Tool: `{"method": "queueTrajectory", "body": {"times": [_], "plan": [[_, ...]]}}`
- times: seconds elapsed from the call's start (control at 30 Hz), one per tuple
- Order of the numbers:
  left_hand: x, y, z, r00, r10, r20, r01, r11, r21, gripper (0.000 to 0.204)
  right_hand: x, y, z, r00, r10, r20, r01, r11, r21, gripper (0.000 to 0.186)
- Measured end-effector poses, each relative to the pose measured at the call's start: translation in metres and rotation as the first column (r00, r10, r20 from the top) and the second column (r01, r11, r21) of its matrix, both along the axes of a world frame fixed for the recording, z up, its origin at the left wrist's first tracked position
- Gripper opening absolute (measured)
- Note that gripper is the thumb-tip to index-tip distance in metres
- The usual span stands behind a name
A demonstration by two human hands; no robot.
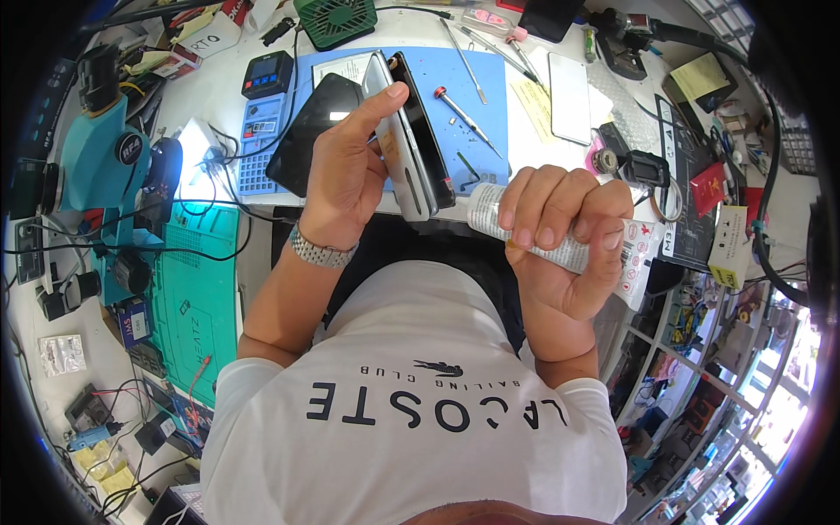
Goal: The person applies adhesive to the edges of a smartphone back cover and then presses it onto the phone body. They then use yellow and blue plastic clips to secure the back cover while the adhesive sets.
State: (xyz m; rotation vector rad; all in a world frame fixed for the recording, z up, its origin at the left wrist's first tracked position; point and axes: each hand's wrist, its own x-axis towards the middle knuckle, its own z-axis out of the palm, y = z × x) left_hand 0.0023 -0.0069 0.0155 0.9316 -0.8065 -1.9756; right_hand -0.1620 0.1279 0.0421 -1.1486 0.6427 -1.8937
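We look down on a cluttered white desk [199, 103] that curves around a person in a white T-shirt [420, 350]. On our left lies a long teal mat [197, 293], and at the centre far edge a blue mat [487, 92]. A teal microscope [101, 162] stands beyond the teal mat. A dark, glossy panel [302, 144] lies over the blue mat's left part, partly behind the left hand [350, 162]. Both hands are raised in front of the desk's near edge, and both are closed around something. The left grips a silver phone [400, 162] on edge, thumb on its side, a black piece [424, 131] standing along its right. The right hand [569, 232] wraps a white tube [490, 210], its narrow end near the phone's lower end; whether they touch, we cannot tell. Smallest, a red-and-silver screwdriver [465, 120] lies on the blue mat.
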Motion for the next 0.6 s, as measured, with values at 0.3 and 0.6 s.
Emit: {"method": "queueTrajectory", "body": {"times": [0.3, 0.6], "plan": [[0.002, 0.005, 0.006, 0.999, -0.022, 0.045, 0.021, 0.999, 0.027, 0.045, 0.0, -0.002, -0.003, 0.999, 0.016, 0.045, -0.015, 1.0, -0.016, 0.032], [0.012, 0.003, -0.004, 1.0, -0.009, -0.023, 0.009, 1.0, 0.014, 0.035, -0.008, -0.013, 0.015, 0.907, -0.27, -0.324, 0.194, 0.949, -0.248, 0.045]]}}
